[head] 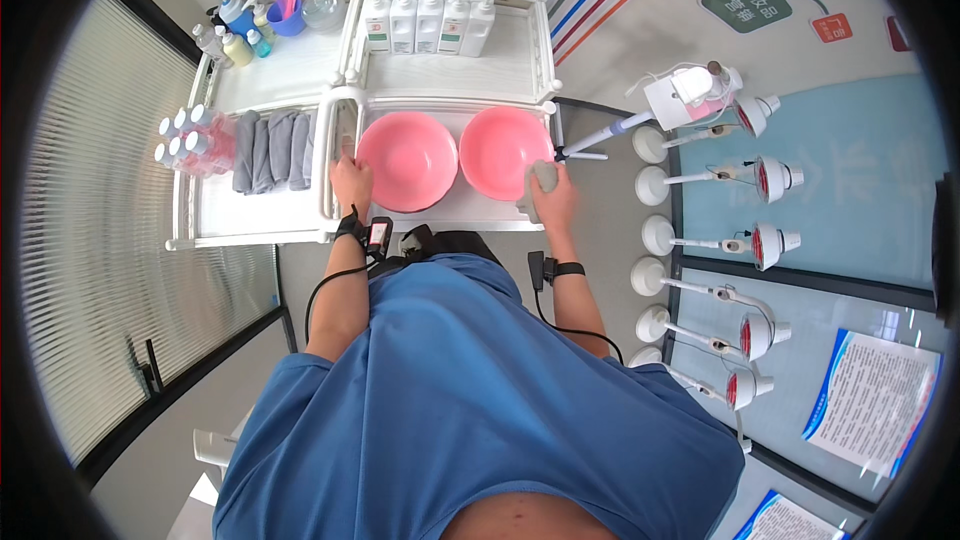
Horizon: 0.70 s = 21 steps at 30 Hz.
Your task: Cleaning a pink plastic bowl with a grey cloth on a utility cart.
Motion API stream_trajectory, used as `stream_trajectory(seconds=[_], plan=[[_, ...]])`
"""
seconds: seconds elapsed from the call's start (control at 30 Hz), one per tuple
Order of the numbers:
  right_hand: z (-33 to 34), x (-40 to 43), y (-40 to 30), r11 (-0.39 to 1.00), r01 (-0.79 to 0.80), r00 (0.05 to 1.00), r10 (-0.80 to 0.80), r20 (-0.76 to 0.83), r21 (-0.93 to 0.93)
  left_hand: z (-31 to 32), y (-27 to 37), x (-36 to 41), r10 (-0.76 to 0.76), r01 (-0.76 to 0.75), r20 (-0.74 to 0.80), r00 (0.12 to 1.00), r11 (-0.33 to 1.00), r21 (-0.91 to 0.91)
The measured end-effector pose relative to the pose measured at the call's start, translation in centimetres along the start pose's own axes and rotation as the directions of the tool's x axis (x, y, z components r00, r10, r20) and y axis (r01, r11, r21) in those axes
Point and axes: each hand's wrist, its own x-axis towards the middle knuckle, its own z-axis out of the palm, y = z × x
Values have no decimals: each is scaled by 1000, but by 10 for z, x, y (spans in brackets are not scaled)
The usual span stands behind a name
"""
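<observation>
My right hand [555, 202] is closed around a crumpled grey cloth [528, 202] at the right side of the right pink basin [501, 154]. Part of the cloth hangs below the fingers. My left hand [352, 181] is between the left pink basin [407, 163] and the white rail [328, 165] of the trolley. Its fingers are partly hidden, and whether they grip the rim or the rail is unclear. Both basins stand side by side on the white trolley shelf [450, 223], with no contents visible in them.
Folded grey towels [271, 152] and capped pink bottles [199, 141] are on the left trolley. White pump bottles [429, 19] stand behind the basins. A blue cup [286, 18] is at the back left. Several heat lamps [766, 178] line the right side, beside a pole-mounted device [686, 94].
</observation>
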Motion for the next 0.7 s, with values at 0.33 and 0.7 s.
stream_trajectory(seconds=[0.33,0.7], plan=[[37,-4,-21,980,175,957,-191,219,91,-21,7,-1,232,-242,-72,970,899,-364],[49,-9,-59,949,179,936,-245,251,260,-4,-11,6,122,-41,155,980,896,-443]])
